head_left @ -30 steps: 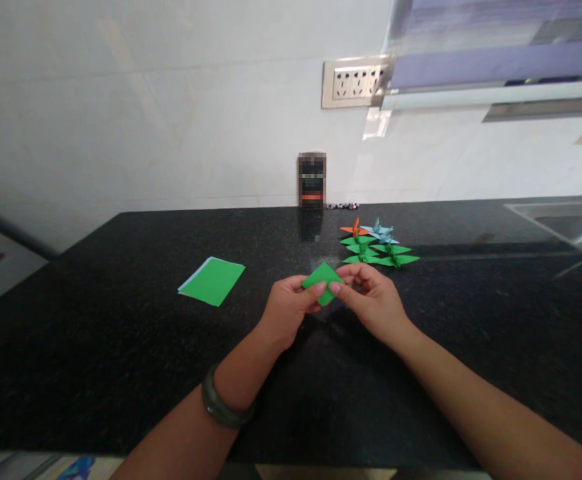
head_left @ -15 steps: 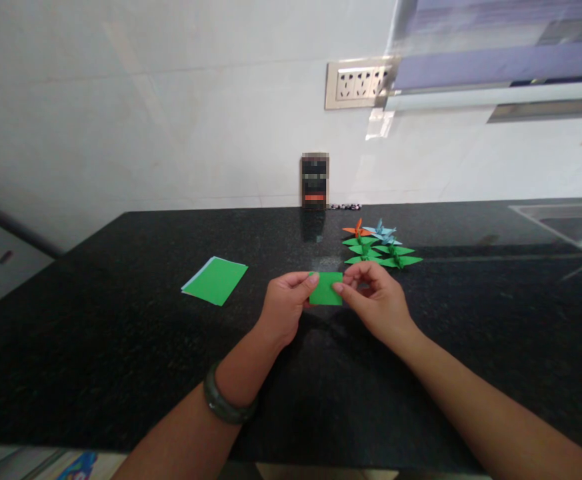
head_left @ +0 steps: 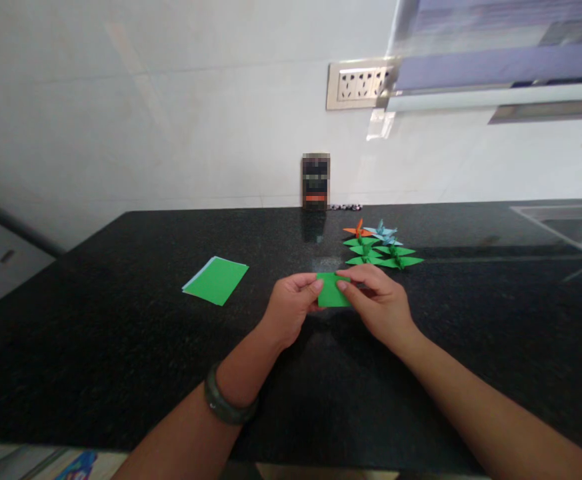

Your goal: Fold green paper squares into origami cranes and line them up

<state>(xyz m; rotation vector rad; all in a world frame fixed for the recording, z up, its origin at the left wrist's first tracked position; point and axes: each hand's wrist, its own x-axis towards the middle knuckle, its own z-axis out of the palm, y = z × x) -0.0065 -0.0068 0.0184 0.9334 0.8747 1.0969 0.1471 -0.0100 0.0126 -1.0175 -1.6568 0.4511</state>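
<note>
A small green piece of folded paper (head_left: 331,295) is held up between my two hands, above the dark counter. My left hand (head_left: 291,307) pinches its left edge, thumb in front and fingers behind. On the opposite side, my right hand (head_left: 381,300) grips the upper right part between thumb and forefinger. Just beyond the right hand stand several folded paper cranes: green cranes (head_left: 395,257), an orange crane (head_left: 358,230) and light blue cranes (head_left: 383,232). Away to the left lies a stack of square paper (head_left: 217,280), a green sheet on top and pale blue edges showing.
The black speckled counter (head_left: 121,347) runs up to a white wall. Against the wall leans a dark phone-like object (head_left: 315,181), its face pixelated, with a beaded strap (head_left: 347,207) beside it. A socket panel (head_left: 355,85) is above. At far right is a glossy framed surface (head_left: 571,227).
The green paper and my left hand have shifted slightly to the right. My right thumb and forefinger have closed further over the paper's right part.
</note>
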